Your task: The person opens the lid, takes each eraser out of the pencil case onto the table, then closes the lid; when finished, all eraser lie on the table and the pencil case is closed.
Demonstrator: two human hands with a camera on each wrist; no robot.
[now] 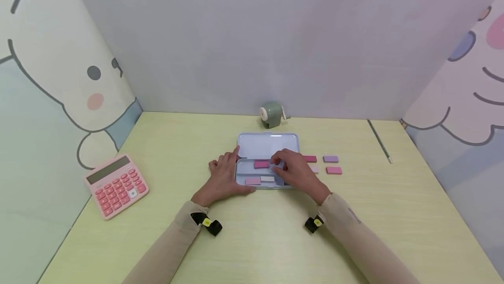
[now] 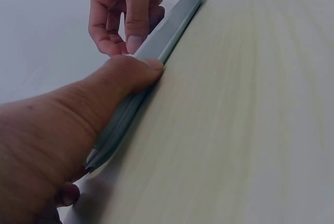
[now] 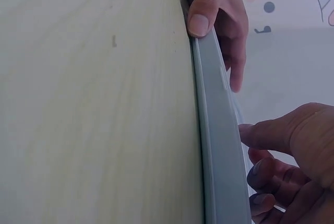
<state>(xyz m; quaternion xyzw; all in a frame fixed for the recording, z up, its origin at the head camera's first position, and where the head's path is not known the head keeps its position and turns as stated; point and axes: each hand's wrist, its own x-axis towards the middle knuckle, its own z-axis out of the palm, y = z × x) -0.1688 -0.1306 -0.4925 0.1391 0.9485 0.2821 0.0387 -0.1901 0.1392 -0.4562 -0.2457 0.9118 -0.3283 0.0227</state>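
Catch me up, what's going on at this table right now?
The person's left grip steadies the left end of an open case on the table. The right grip is over the case; whether it holds anything is hard to tell. Three small blocks show inside, and four more blocks lie on the table to the right.

The left hand holds an open case at nine o'clock; the right hand reaches over its tray from four. Three blocks show inside, others at three. A sharpener stands at twelve, a pencil between two and three, a pink calculator towards nine.
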